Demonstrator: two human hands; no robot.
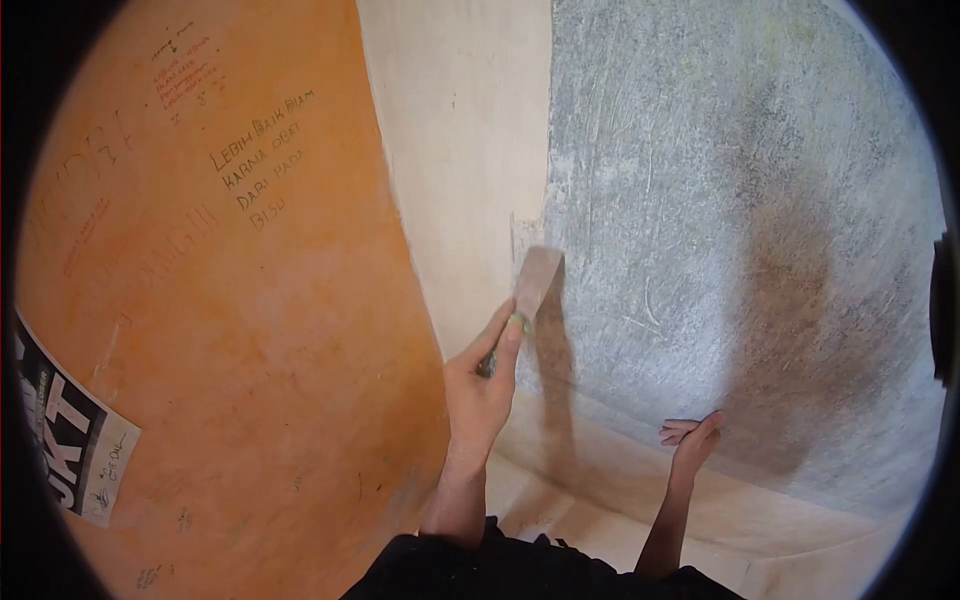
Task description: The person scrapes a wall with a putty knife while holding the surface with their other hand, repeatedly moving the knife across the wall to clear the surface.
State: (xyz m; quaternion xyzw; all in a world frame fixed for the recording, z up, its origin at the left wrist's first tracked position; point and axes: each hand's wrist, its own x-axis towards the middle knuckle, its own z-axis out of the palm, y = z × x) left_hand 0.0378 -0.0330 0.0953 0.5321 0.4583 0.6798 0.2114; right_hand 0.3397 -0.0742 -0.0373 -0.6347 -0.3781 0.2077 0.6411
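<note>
So the left hand (480, 390) has its grip wrapped around the dark green handle of a flat metal scraper (541, 278), with the blade pointing up at the wall, right around where the smooth cream painted strip (455, 110) meets the rough, mottled grey-blue section (640, 220). The right hand (693, 440) is down low in front of the grey part, its grip released and fingers loosely out, though I can't tell if it's touching the wall. Orange wall (320, 350) with handwriting fills the left side.
</note>
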